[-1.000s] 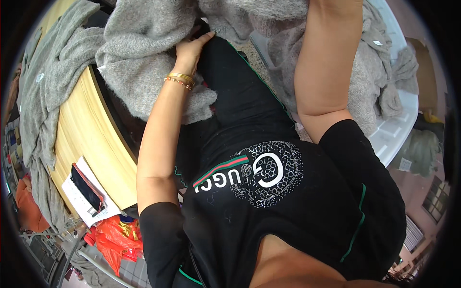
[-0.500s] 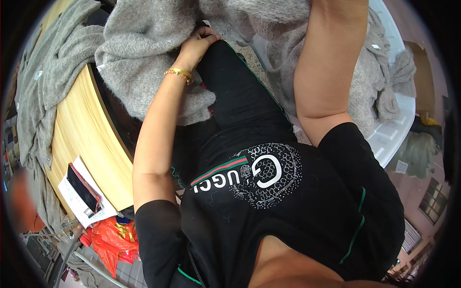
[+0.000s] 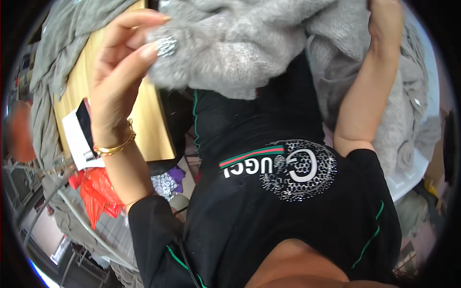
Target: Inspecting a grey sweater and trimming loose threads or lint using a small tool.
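Note:
A fluffy grey knit garment point(image 3: 230, 53) stretches across the top of the view, above my black-clad lap. At its left edge is my left hand point(image 3: 120, 62); the thumb is at the cloth beside a small silvery patch point(image 3: 166, 46). The index finger reaches along the upper edge, and some fingertips are blurred or hidden. A gold bracelet point(image 3: 115, 150) circles that wrist. My right hand point(image 3: 385, 24), at the upper right, is closed at the garment's other side, partly cut off by the picture's edge.
A light wooden table point(image 3: 149, 127) stands at my left, holding grey knitwear point(image 3: 50, 62), white paper point(image 3: 74, 139) and a dark phone-like item point(image 3: 85, 122). Below hangs a red plastic bag point(image 3: 98, 192). At right, a pale plastic tub point(image 3: 408, 180) holds more grey knitwear point(image 3: 403, 96).
My left hand has come up and left from my lap, nearer the camera, to the garment's left edge. My right hand has come into view. The garment has shifted, and my body appears farther right.

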A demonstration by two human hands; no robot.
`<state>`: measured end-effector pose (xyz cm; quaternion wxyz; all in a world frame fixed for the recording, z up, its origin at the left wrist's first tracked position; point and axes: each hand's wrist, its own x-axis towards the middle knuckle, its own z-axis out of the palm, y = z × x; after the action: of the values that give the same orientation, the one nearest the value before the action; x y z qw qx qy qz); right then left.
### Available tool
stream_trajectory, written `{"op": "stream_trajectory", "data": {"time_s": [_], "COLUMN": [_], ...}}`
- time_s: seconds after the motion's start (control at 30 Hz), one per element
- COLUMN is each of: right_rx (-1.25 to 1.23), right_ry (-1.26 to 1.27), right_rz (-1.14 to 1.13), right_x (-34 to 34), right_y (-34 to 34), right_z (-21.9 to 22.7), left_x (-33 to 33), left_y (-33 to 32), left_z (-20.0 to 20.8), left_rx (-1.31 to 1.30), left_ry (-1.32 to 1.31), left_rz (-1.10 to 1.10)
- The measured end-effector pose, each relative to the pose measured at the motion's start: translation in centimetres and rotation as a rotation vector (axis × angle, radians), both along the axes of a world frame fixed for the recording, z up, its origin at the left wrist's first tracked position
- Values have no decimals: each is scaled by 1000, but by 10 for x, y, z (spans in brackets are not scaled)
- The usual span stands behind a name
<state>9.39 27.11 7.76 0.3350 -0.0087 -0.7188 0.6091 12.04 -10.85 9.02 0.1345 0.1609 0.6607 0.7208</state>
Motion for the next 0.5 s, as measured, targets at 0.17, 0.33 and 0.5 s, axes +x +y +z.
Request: {"op": "stream_trajectory", "data": {"time_s": [0.17, 0.33, 0.5], "right_rx": [225, -64, 233], "right_ry": [-234, -562, -323], "right_rz": [188, 677, 837], "right_x": [0, 45, 47], "right_y": [-22, -81, -132], "right_z": [-88, -98, -98], "left_x": [-3, 0, 7], "left_y": [-12, -14, -11], "left_z": [-47, -63, -64], "left_rx": [-335, -305, -275], "left_ry": [-37, -31, -57], "left_rz": [-130, -74, -31]}}
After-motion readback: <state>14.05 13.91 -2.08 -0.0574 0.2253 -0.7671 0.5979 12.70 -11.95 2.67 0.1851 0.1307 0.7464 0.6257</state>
